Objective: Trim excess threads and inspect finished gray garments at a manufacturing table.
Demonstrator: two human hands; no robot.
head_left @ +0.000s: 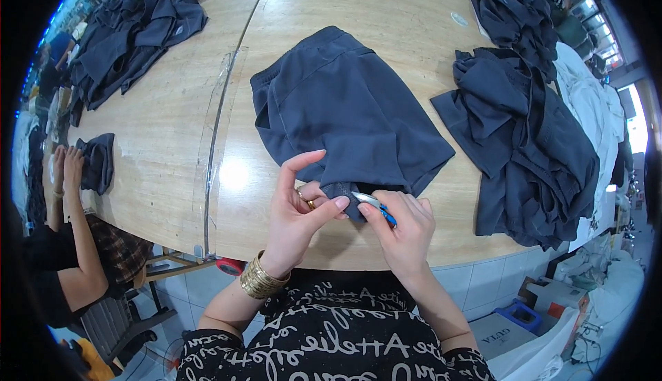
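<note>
A pair of dark navy shorts (338,105) lies on the wooden table, its waistband toward the far left and one leg opening toward me. With thumb and fingers, my left hand (296,208) pinches the turned-up hem of that leg; its index finger is raised above the cloth. Closed around small thread snips (365,199) with metal blades and a blue part, my right hand (402,228) is just right of the left one. The blade tips rest at the hem seam, beside my left thumb. Whether they touch a thread is too small to tell.
Piles of dark garments lie at the right (527,146) and far left (148,26) of the table (276,243). White cloth (586,98) hangs past the right pile. At the left, a co-worker's hands (69,167) handle another dark garment. Cardboard boxes (507,336) stand on the floor at lower right.
</note>
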